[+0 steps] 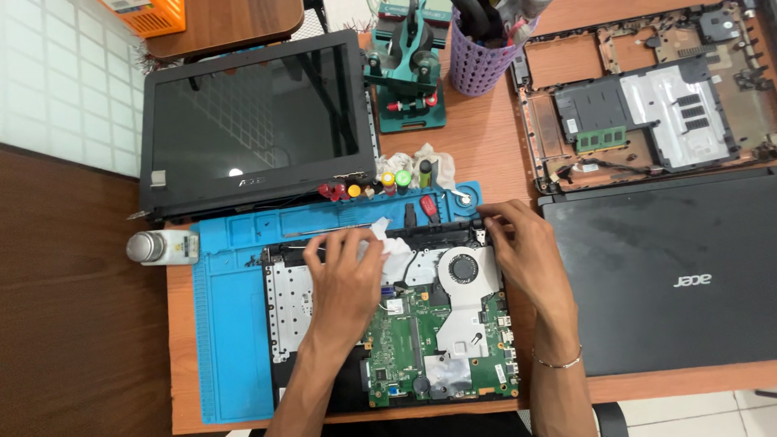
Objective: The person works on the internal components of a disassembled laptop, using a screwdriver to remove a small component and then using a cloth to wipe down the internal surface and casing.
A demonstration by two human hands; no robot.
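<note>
An opened laptop base (pixel 283 307) with a green circuit board (pixel 409 340) and a round fan (pixel 464 268) lies on a blue work mat (pixel 227 324). My left hand (pixel 346 275) presses a white cloth (pixel 394 252) onto the upper middle of the base. At the base's top right corner, near the hinge, my right hand (pixel 522 247) grips the edge with its fingers. A thin bracelet (pixel 558 362) circles the right wrist.
A detached laptop screen (pixel 251 121) lies behind the mat. Screwdrivers with coloured handles (pixel 388 182) line the mat's top edge. A small bottle (pixel 162 247) lies at the left. A closed black laptop (pixel 672 275) and a stripped chassis (pixel 647 97) lie on the right; a purple tool cup (pixel 481 61) stands behind.
</note>
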